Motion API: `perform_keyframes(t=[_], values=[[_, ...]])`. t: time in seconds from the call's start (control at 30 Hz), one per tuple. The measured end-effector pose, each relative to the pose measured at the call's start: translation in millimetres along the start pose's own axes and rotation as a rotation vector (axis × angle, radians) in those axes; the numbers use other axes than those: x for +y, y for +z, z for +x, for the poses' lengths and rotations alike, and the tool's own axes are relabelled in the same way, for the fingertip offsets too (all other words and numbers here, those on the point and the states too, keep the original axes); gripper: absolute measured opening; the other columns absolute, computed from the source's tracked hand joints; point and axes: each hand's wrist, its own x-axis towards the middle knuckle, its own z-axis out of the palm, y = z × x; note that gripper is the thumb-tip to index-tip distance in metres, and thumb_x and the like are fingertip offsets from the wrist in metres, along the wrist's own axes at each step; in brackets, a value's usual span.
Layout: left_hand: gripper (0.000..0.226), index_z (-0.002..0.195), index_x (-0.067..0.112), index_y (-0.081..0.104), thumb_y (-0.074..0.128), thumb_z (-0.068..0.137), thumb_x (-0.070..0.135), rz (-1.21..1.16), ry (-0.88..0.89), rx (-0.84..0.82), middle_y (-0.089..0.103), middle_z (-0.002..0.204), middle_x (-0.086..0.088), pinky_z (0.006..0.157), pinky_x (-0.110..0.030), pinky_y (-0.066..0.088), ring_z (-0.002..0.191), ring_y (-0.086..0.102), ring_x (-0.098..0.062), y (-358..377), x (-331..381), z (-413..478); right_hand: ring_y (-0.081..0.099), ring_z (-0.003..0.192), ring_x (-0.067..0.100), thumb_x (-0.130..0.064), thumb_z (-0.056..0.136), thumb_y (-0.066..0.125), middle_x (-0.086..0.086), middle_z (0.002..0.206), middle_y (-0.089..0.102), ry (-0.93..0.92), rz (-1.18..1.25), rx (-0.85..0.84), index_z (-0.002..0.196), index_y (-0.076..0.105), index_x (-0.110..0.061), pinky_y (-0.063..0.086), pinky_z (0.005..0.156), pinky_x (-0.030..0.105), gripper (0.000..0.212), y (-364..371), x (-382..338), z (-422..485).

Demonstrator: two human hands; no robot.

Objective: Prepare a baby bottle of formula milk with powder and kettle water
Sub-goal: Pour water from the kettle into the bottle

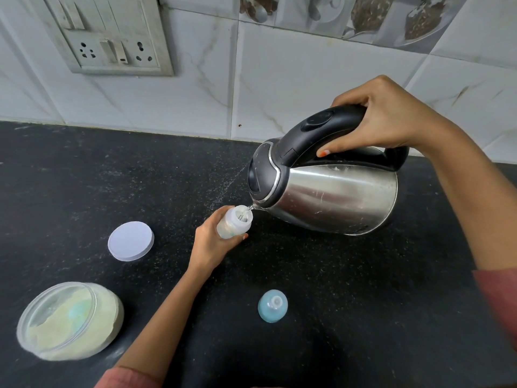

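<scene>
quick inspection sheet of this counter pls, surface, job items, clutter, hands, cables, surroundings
surface: black speckled countertop, faint pale streak near the kettle.
job's things: steel kettle tilted, spout at the open baby bottle, water running in; open powder tub; white lid lying flat; blue teat cap standing apart.
clutter: nothing seen.
grippers: left hand holds the bottle; right hand grips the kettle handle.
cables: nothing seen.
surroundings: marbled wall tiles, switch and socket panel.
</scene>
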Motion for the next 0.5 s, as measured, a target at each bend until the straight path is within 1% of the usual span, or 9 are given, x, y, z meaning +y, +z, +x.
perform_keyframes(t=[0.2,0.37,0.5], values=[[0.058,0.115,0.025,0.054,0.081,0.065,0.011,0.0,-0.009,0.0,0.056,0.11,0.015,0.075,0.004,0.033,0.105,0.048,-0.004,0.7,-2.0,-0.5,0.058,0.068,0.021,-0.034,0.057,0.079,0.011,0.069,0.066,0.006,0.01,-0.005,0.076,0.067,-0.011,0.043,0.061,0.032,0.033,-0.2,-0.6,0.2],[0.057,0.114,0.025,0.054,0.081,0.065,0.01,-0.003,-0.007,0.004,0.057,0.108,0.013,0.074,0.005,0.034,0.103,0.049,-0.005,0.4,-1.9,-0.7,0.058,0.068,0.021,-0.036,0.057,0.078,0.013,0.071,0.066,0.003,-0.002,-0.011,0.079,0.068,-0.007,0.046,0.063,0.036,0.038,-1.3,-2.3,0.6],[0.057,0.115,0.023,0.055,0.081,0.065,0.009,-0.007,-0.01,0.005,0.057,0.107,0.013,0.073,0.006,0.032,0.101,0.049,-0.005,0.8,-0.4,-0.8,0.058,0.066,0.019,-0.038,0.056,0.077,0.011,0.071,0.066,0.007,0.004,-0.019,0.079,0.068,-0.009,0.044,0.061,0.033,0.039,-2.6,-4.1,0.9]])
